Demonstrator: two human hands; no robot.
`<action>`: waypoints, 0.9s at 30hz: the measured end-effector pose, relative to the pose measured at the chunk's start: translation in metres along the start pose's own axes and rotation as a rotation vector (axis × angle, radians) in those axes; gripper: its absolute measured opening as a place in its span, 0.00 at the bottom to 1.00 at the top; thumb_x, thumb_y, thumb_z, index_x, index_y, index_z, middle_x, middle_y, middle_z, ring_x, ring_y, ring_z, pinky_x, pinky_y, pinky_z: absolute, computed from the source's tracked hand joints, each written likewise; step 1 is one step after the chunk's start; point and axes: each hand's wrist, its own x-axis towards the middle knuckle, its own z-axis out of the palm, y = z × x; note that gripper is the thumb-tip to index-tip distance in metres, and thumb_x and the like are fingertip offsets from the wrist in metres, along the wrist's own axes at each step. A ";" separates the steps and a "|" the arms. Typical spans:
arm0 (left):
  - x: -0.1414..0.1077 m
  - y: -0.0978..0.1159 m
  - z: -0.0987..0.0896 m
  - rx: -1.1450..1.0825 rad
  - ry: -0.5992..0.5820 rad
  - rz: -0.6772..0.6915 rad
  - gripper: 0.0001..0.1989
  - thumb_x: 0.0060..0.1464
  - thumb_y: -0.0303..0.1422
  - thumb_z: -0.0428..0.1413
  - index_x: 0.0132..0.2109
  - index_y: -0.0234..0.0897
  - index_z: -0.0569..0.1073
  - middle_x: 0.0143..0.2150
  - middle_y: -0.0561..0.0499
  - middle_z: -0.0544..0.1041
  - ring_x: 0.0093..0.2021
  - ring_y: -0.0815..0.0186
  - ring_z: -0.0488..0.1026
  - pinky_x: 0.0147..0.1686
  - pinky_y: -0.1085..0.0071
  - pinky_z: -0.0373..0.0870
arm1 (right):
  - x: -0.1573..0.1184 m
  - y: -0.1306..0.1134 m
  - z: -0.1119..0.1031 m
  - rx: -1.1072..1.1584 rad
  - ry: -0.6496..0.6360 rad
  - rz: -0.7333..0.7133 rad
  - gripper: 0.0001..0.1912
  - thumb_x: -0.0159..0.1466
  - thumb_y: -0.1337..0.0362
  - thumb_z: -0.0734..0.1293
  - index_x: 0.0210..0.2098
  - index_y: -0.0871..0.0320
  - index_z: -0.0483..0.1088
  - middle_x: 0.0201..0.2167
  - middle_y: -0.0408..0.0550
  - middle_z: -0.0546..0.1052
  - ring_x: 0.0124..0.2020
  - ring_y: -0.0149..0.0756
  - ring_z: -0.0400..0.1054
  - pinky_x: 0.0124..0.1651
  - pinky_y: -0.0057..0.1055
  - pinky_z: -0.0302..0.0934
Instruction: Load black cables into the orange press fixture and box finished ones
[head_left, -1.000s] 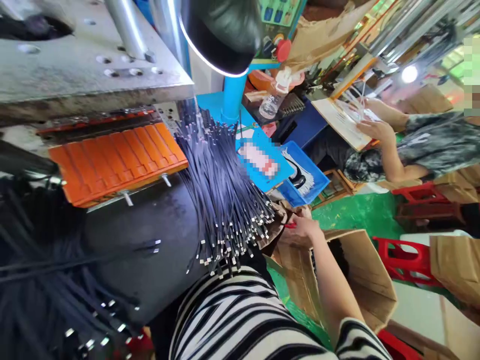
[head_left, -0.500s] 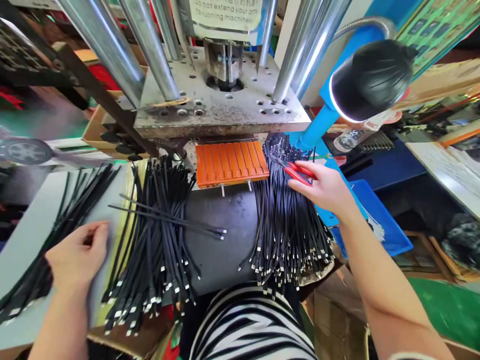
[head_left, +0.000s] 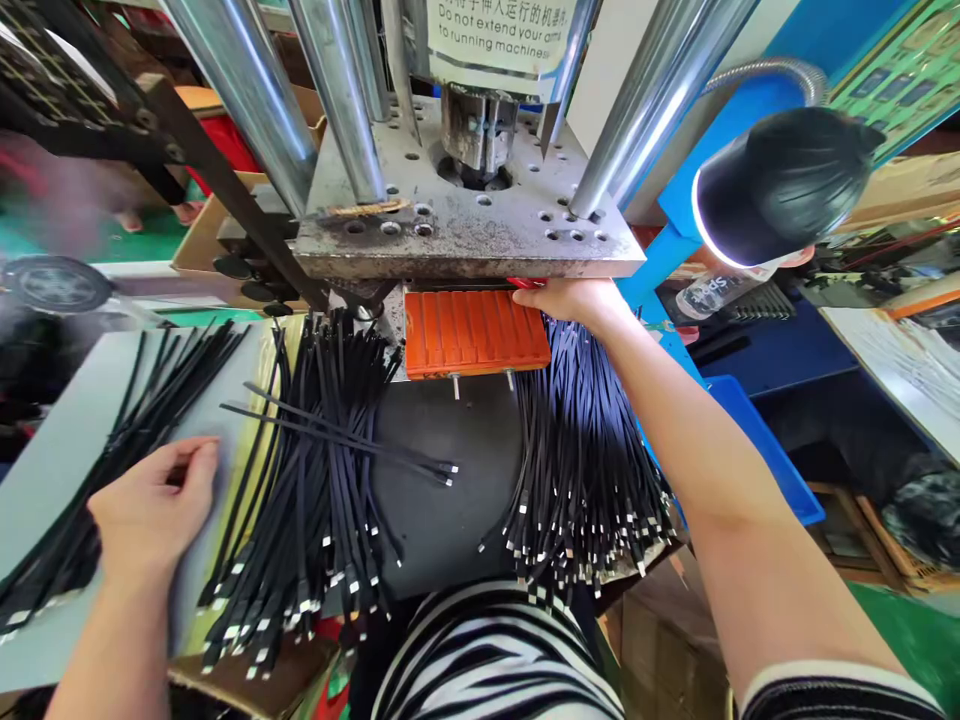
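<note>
My right hand (head_left: 574, 298) grips red-handled pliers (head_left: 527, 283) under the front edge of the metal press plate (head_left: 469, 255). Only a sliver of red handle shows; the jaws are hidden behind the plate. Just below the fingers sits an orange grooved block (head_left: 472, 335) with two screws at its front. Loosely curled, my left hand (head_left: 161, 500) rests on the pale board at left, thumb against fingers, with nothing seen sticking out. Beside it lies a bunch of black cables (head_left: 120, 450) with metal plugs. Another pile of black cables (head_left: 322, 500) is to its right.
A large heap of black cables (head_left: 585, 460) hangs right of the block, under my right forearm. Two cables cross the dark work surface (head_left: 442, 530). Thick steel columns (head_left: 341, 110) rise from the plate. A lit black lamp (head_left: 784, 185) and a blue tray (head_left: 780, 450) are at right.
My right hand has carried the pliers up and to the left, from above the right cable heap to beneath the press plate. My left hand has stayed put. The view has shifted slightly.
</note>
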 end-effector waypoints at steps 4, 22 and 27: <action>0.000 -0.002 0.001 0.000 -0.002 0.007 0.27 0.49 0.48 0.47 0.45 0.35 0.79 0.32 0.48 0.79 0.24 0.66 0.70 0.35 0.68 0.70 | -0.008 0.005 0.012 0.142 0.137 0.034 0.19 0.56 0.53 0.70 0.45 0.55 0.75 0.41 0.52 0.78 0.45 0.51 0.69 0.53 0.47 0.62; -0.003 0.000 0.001 -0.008 0.037 0.066 0.22 0.51 0.45 0.49 0.43 0.36 0.79 0.31 0.51 0.79 0.21 0.70 0.65 0.32 0.73 0.69 | -0.172 -0.027 0.020 0.149 -0.335 -0.194 0.17 0.61 0.58 0.68 0.49 0.55 0.74 0.36 0.49 0.79 0.36 0.39 0.72 0.40 0.32 0.62; -0.004 -0.002 0.000 -0.003 0.020 0.063 0.22 0.51 0.43 0.50 0.43 0.34 0.79 0.33 0.49 0.80 0.23 0.69 0.67 0.34 0.72 0.69 | -0.174 -0.035 0.016 -0.216 -0.164 -0.228 0.23 0.61 0.54 0.69 0.53 0.57 0.72 0.41 0.56 0.75 0.43 0.48 0.69 0.45 0.39 0.58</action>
